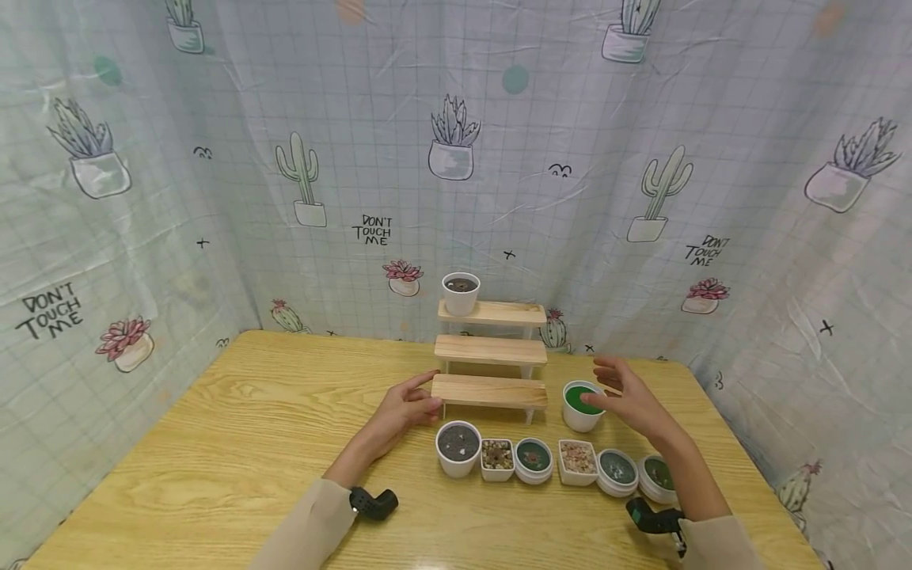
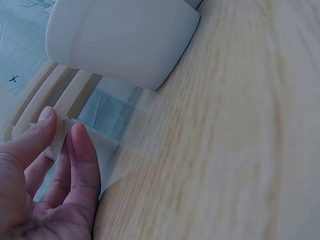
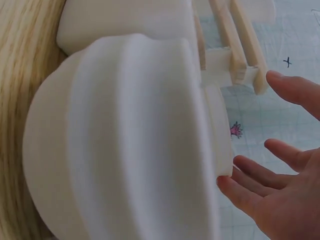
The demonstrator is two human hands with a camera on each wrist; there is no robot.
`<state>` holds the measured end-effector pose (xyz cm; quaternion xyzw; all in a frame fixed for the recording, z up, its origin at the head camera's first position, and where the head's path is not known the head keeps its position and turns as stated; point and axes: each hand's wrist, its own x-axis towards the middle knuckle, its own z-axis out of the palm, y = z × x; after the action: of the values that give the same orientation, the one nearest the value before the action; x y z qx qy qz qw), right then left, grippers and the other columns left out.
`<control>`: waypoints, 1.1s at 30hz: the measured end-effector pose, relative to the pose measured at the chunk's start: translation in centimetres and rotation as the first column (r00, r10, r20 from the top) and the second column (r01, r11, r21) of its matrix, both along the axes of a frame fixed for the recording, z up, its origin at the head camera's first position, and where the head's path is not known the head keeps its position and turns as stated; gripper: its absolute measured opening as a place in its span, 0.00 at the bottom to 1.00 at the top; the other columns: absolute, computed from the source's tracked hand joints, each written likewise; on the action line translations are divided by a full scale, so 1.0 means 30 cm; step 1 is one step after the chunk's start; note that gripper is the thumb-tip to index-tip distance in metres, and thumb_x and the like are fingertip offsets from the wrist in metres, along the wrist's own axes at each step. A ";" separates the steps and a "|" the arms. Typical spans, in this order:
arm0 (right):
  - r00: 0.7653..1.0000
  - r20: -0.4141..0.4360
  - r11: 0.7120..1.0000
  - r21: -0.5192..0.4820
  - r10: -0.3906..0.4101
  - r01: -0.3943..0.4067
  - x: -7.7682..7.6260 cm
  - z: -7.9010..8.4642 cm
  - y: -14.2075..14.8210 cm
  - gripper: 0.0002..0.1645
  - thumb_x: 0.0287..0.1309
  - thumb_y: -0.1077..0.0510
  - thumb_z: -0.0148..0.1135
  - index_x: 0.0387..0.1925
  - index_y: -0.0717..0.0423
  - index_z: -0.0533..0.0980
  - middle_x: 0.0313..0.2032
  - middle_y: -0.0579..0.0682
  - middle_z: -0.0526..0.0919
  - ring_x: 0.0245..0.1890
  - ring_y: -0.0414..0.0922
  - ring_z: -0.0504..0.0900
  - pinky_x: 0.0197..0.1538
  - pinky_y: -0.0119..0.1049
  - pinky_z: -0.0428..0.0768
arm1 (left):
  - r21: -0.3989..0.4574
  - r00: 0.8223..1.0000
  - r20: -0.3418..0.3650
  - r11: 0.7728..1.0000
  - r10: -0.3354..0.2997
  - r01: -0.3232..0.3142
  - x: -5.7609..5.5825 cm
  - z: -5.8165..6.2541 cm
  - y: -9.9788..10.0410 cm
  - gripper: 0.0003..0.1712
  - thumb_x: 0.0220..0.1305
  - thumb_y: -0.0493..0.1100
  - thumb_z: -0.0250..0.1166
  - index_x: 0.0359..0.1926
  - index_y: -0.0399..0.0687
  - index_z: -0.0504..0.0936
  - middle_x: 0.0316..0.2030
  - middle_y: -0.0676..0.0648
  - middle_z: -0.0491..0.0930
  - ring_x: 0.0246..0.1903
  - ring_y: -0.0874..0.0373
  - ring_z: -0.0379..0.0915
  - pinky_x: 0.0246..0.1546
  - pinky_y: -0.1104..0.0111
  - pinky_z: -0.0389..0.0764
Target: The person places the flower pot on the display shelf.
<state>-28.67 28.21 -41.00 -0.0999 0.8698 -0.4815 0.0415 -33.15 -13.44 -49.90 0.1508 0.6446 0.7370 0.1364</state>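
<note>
A three-tier wooden stand with pale steps stands at the middle of the table. My left hand holds the left end of its lowest step, thumb and fingers on opposite sides in the left wrist view. To the stand's right is a round white pot with a green filling. My right hand is beside this pot with fingers spread and thumb over its rim. In the right wrist view, the right fingers look loosely extended; a large white pot partly hides the pot beyond.
On the top step sits a white pot with dark filling. A front row holds a grey-filled pot, square pebble pots, and round green-topped pots. A printed curtain surrounds the wooden table.
</note>
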 end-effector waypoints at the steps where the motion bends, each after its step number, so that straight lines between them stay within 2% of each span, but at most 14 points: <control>1: 1.000 0.008 1.000 0.004 0.001 -0.001 -0.001 -0.003 0.000 0.51 0.68 0.51 0.67 0.80 0.61 0.48 0.76 0.73 0.54 0.76 0.73 0.55 0.72 0.71 0.65 | 0.002 1.000 -0.002 1.000 -0.002 0.002 -0.001 -0.001 0.000 0.43 0.70 0.35 0.67 0.80 0.44 0.58 0.39 0.50 0.84 0.39 0.59 0.84 0.44 0.68 0.88; 11: 1.000 0.014 1.000 0.030 0.007 -0.008 -0.019 -0.038 0.004 0.53 0.66 0.52 0.69 0.79 0.64 0.49 0.76 0.74 0.55 0.77 0.72 0.54 0.74 0.71 0.62 | 0.004 1.000 -0.002 1.000 -0.003 0.003 -0.006 -0.010 -0.001 0.43 0.70 0.36 0.68 0.80 0.45 0.58 0.39 0.49 0.84 0.39 0.59 0.84 0.44 0.68 0.88; 21: 1.000 0.024 0.999 0.046 0.014 -0.016 -0.020 -0.054 0.006 0.55 0.63 0.52 0.72 0.79 0.63 0.50 0.75 0.74 0.57 0.75 0.74 0.55 0.70 0.72 0.66 | -0.004 1.000 -0.005 1.000 -0.001 0.001 -0.008 -0.013 -0.001 0.43 0.70 0.36 0.67 0.80 0.45 0.58 0.39 0.49 0.84 0.40 0.59 0.84 0.45 0.68 0.88; 33: 1.000 0.026 0.996 0.083 0.016 -0.018 -0.029 -0.078 -0.001 0.56 0.59 0.53 0.75 0.78 0.65 0.52 0.76 0.71 0.57 0.74 0.73 0.58 0.68 0.69 0.70 | -0.009 1.000 -0.008 1.000 -0.001 0.001 -0.006 -0.008 0.002 0.43 0.70 0.36 0.67 0.80 0.46 0.58 0.39 0.50 0.85 0.40 0.60 0.84 0.45 0.69 0.88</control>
<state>-29.54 28.18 -43.34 -0.0996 0.8876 -0.4455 0.0607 -33.33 -13.38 -50.15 0.1537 0.6483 0.7334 0.1348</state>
